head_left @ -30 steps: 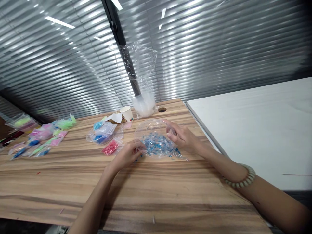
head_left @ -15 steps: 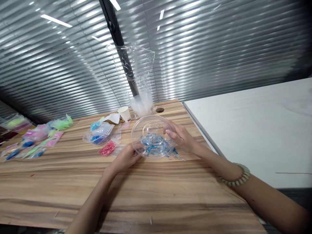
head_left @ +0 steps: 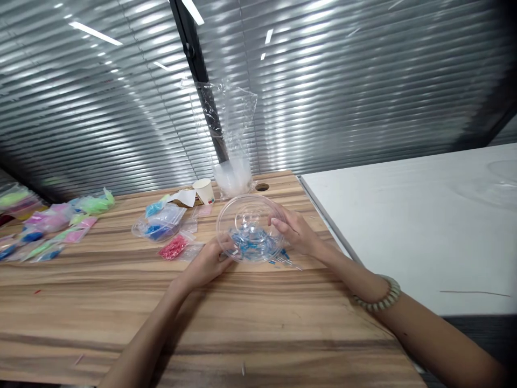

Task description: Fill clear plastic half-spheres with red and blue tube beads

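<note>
A clear round plastic lid or shallow bowl (head_left: 251, 207) is tilted over a heap of small blue pieces (head_left: 252, 242) on the wooden table. My right hand (head_left: 291, 229) grips its right rim, thumb toward me. My left hand (head_left: 212, 261) is at its lower left edge, fingers curled and partly seen through the plastic; what they hold, if anything, is hidden. A few blue and clear sticks (head_left: 286, 261) lie just right of the rim. It is not clear whether the heap is inside the plastic piece or behind it.
Left of my hands lie a bag of red pieces (head_left: 173, 247), a bag with blue pieces (head_left: 161, 226) and a paper cup (head_left: 204, 191). A clear bag of cups (head_left: 233, 175) stands behind. Several colourful bags (head_left: 52, 221) lie far left; a white table (head_left: 420, 226) adjoins on the right.
The camera view has shifted slightly, so the table items appear a little further left. My right hand still grips the plastic rim, and both hands have barely moved relative to it.
</note>
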The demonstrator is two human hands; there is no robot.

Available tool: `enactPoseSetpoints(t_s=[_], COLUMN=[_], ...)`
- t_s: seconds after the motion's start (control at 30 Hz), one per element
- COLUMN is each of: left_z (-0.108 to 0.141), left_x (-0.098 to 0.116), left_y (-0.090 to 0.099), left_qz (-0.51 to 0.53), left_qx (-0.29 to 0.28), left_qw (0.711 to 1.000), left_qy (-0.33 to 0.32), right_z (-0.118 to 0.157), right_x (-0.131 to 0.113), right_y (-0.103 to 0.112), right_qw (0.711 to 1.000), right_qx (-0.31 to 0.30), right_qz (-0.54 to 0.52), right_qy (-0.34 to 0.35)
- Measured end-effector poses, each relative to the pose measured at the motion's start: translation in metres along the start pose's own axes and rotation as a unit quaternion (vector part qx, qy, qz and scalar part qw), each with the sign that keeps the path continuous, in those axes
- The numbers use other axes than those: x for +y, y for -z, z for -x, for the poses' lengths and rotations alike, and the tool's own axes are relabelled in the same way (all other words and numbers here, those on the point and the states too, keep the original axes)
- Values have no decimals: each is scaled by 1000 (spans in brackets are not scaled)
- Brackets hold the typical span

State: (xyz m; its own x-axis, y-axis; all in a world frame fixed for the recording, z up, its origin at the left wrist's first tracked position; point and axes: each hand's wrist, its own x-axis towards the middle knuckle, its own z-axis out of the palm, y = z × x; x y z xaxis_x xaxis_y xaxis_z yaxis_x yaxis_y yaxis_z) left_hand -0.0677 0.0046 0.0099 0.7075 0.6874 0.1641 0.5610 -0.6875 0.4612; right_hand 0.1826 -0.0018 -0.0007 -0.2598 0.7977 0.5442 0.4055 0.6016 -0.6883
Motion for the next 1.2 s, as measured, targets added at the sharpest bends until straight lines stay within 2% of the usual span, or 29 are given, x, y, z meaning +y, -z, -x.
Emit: enactPoseSetpoints(t_s=[0.2, 0.4, 0.7, 0.93, 1.2], left_z=[1, 2, 4, 12, 18], left_x=[1, -3, -3, -16, -17], left_y=[1, 11, 13, 31, 41], left_qz=[23, 19, 37, -16, 14], left_qx=[-3, -11, -60, -30, -105], left_qw=[1000, 999, 997, 994, 981], left_qy=[1, 30, 42, 104, 162], right_z=[1, 2, 2, 2, 2], right_x=[0, 4, 7, 6, 6], right_y=[2, 1, 4, 7, 5], right_qw=[999, 997, 990, 980, 979], right_qx=[-2, 46, 77, 127, 130], right_qz=[35, 41, 102, 131, 135], right_qy=[-6, -36, -57, -80, -78])
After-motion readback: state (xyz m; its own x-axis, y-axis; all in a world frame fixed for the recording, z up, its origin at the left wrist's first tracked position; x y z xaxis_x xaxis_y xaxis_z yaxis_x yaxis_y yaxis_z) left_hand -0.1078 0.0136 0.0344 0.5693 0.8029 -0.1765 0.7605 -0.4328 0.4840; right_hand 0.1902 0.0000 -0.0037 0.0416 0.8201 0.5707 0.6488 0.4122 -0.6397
